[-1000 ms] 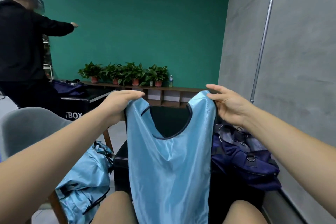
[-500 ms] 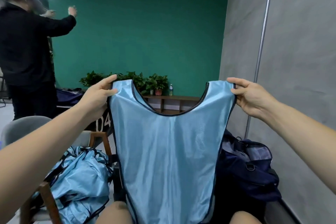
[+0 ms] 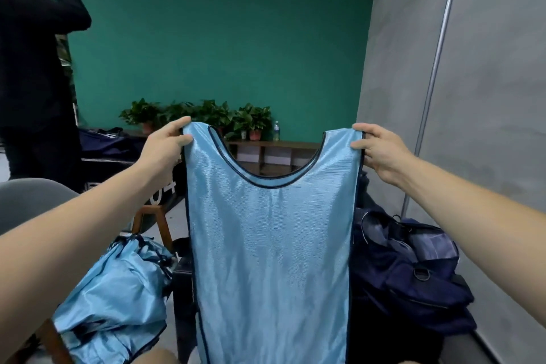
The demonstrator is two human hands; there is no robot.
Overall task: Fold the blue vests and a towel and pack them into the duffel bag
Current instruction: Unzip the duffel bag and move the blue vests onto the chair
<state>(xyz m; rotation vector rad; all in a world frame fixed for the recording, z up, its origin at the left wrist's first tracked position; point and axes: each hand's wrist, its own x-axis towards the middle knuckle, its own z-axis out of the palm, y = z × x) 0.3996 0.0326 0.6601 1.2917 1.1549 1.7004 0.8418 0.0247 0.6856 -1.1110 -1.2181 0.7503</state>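
**Blue vest held up by both shoulders**

The left hand (image 3: pixel 165 146) pinches the left shoulder strap of a blue vest (image 3: pixel 270 239), and the right hand (image 3: pixel 376 151) pinches the right strap. The vest hangs flat and upright between them, front and centre. A heap of blue vests (image 3: pixel 115 301) lies low on the left. The open navy duffel bag (image 3: pixel 413 269) sits near right, just beside the hanging vest.
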